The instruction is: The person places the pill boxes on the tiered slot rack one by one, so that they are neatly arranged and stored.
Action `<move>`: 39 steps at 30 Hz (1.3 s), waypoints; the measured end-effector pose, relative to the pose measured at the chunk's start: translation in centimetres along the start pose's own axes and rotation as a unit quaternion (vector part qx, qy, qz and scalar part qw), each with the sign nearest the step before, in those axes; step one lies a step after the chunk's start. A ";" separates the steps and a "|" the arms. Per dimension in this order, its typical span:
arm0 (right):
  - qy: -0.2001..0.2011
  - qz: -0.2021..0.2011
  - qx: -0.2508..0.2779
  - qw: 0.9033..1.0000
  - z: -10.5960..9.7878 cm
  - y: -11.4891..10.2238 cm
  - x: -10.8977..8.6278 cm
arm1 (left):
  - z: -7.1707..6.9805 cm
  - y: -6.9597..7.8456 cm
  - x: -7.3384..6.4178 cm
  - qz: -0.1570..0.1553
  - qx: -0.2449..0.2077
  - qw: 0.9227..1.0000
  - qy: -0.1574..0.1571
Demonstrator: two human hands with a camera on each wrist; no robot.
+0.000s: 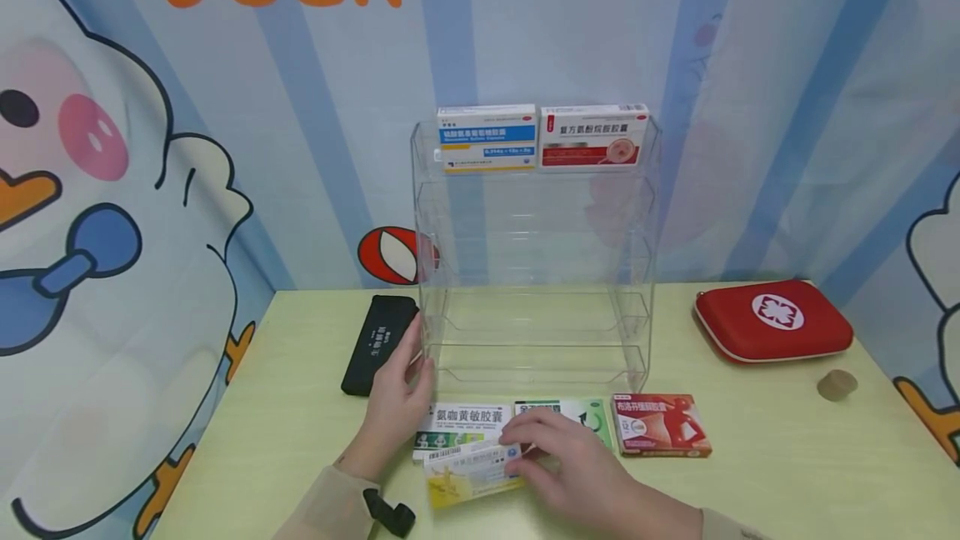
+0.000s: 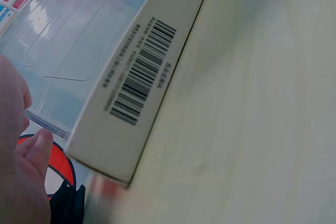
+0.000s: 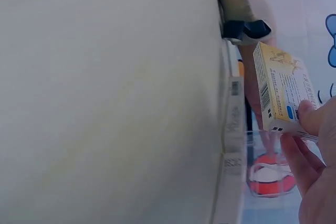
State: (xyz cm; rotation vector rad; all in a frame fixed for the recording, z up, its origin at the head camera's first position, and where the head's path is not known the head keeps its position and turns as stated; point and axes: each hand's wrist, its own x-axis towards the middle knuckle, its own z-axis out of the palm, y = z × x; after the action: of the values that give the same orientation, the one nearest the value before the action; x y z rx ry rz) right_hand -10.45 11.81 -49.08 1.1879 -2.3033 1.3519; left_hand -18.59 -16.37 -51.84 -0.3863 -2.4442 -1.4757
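My right hand (image 1: 577,461) pinches a yellow-and-white medicine box (image 1: 468,477) between thumb and fingers, tilted over the front of the table. In the right wrist view the same box (image 3: 283,87) shows its printed face. My left hand (image 1: 397,398) grips the lower left side of a clear acrylic display rack (image 1: 536,315), fingers and thumb at its edge. Beneath and behind the held box lie a white-and-green medicine box (image 1: 468,419) and a green-and-white one (image 1: 592,415), the latter partly hidden by my right hand. A red medicine box (image 1: 662,425) lies to their right.
On the rack's top tier stand a blue-and-white box (image 1: 487,138) and a red-and-white box (image 1: 594,136). A black case (image 1: 375,344) lies left of the rack. To the right are a red zip case (image 1: 776,323) and a small brown cylinder (image 1: 837,385).
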 end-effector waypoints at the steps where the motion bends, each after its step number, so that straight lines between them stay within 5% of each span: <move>1: 0.009 -0.011 -0.003 1.000 -0.3 0.0 0.4 | 0.0 0.0 0.0 -0.003 0.001 1.000 0.000; 14: 0.088 -0.049 -0.066 0.993 -5.7 0.0 6.2 | 0.0 0.2 0.1 -0.016 0.003 1.000 -0.008; 21: 0.147 -0.084 -0.145 0.975 -9.2 0.5 9.8 | 0.0 0.3 0.0 -0.012 0.001 1.000 -0.006; 39: 0.218 -0.054 -0.158 0.962 -13.0 1.9 16.1 | 0.0 0.0 0.0 0.001 0.005 1.000 -0.001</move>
State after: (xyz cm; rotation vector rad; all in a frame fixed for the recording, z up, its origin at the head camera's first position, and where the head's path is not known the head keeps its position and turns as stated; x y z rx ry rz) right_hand -24.86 14.22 -34.35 0.8060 -2.0072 1.0311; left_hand -18.61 -16.36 -51.78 -0.3882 -2.4515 -1.4633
